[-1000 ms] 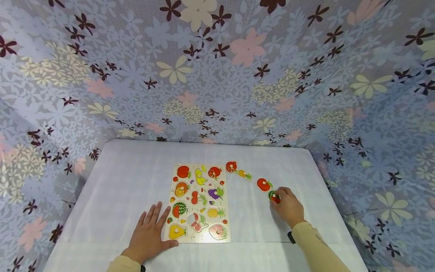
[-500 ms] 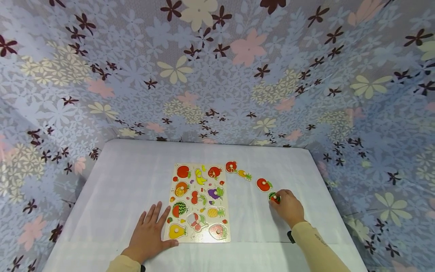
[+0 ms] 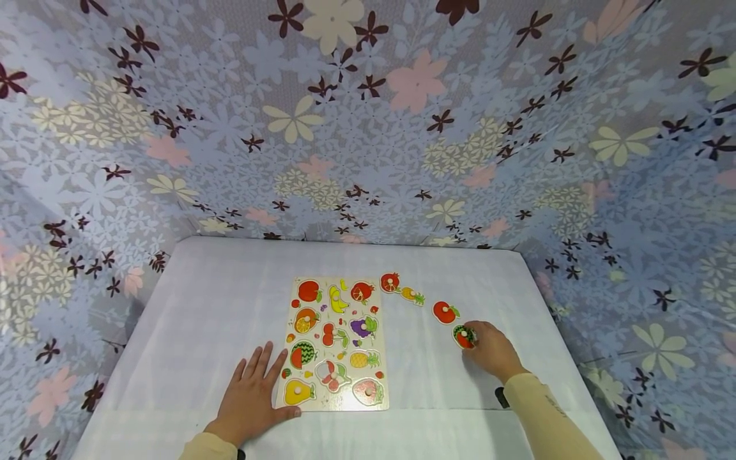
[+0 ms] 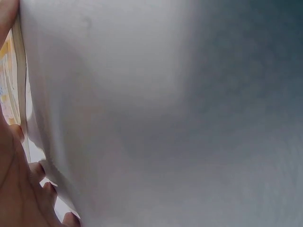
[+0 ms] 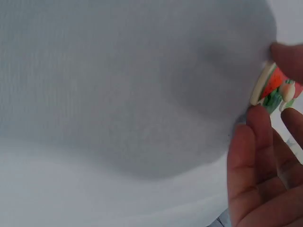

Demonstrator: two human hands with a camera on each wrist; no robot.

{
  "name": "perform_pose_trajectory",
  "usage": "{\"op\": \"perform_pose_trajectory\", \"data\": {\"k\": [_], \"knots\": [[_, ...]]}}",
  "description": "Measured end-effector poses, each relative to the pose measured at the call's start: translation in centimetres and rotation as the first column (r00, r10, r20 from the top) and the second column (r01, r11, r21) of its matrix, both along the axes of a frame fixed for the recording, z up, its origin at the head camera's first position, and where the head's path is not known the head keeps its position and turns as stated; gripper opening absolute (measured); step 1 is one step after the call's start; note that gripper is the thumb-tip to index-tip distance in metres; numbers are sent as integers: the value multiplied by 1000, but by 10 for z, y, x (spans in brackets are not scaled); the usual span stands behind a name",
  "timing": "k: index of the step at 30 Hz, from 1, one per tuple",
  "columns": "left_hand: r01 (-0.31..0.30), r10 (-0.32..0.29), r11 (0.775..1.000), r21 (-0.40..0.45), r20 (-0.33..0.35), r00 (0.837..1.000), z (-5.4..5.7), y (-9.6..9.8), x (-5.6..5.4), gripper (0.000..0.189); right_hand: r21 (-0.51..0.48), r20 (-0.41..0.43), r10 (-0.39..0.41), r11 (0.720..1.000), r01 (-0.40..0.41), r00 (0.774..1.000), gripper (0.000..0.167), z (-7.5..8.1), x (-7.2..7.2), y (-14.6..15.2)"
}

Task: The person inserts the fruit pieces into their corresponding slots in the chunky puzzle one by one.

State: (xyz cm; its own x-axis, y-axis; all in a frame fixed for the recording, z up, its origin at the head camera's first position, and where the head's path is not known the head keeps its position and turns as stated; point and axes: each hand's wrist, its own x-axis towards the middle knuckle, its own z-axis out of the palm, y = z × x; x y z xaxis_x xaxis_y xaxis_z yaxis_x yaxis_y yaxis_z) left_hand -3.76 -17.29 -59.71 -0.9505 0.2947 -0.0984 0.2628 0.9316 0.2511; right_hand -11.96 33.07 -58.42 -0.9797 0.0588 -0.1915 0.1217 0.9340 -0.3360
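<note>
A watermelon puzzle piece (image 3: 463,337) with a small round knob lies on the white table. My right hand (image 3: 493,350) is at its right side. In the right wrist view, the thumb (image 5: 288,61) and a fingertip (image 5: 258,113) are at opposite edges of the watermelon piece (image 5: 273,87), and the knob stands free between them. My left hand (image 3: 250,396) rests flat with spread fingers, its thumb and index fingertip at the left edge of the fruit puzzle board (image 3: 339,406). The left wrist view shows that hand only partly, beside the board's edge (image 4: 20,71).
A tomato-like red piece (image 3: 444,312) lies just beyond the watermelon piece. Farther back are a pineapple piece (image 3: 412,296) and a pomegranate piece (image 3: 390,283), close to the board's top right corner. Floral cloth (image 3: 356,160) stands behind and beside the white table (image 3: 230,275).
My right hand has drawn back slightly to the right, uncovering more of the watermelon piece. The piece has shifted a little toward me. The left hand has stayed in place.
</note>
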Motion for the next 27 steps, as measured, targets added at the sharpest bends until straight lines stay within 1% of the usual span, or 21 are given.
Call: {"op": "perform_pose_trajectory", "data": {"k": [3, 7, 10, 14, 18, 21, 25, 27], "knots": [[-1, 2, 1000, -7, 10, 1000, 1, 1, 0, 115, -9, -19, -9, 1000, 9, 1000, 55, -2, 1, -1], [-5, 5, 1000, -19, 27, 1000, -1, 0, 0, 116, -15, -49, -23, 1000, 23, 999, 54, -4, 3, -4], [-7, 7, 1000, -20, 24, 1000, -4, 0, -1, 118, -1, -69, -13, 1000, 13, 998, 54, -5, 6, -5], [-4, 4, 1000, 6, 3, 1000, -7, -2, -1, 118, 15, -93, 2, 1000, -1, 996, 57, -3, 8, -4], [2, -1, 1000, 23, -16, 1000, -8, -2, 0, 118, 29, -83, 16, 999, -14, 996, 57, -2, 8, -2], [1, -1, 1000, 18, -17, 1000, -6, -2, 1, 117, 39, -69, 27, 999, -25, 997, 56, -2, 6, -1], [-5, 5, 1000, 4, 8, 1000, -1, -1, 0, 116, 32, -65, 30, 999, -28, 997, 54, -7, 5, -1], [-5, 5, 1000, -5, -16, 1000, -5, -1, 0, 117, 29, -67, 23, 999, -21, 998, 54, -9, 5, -1]]}}
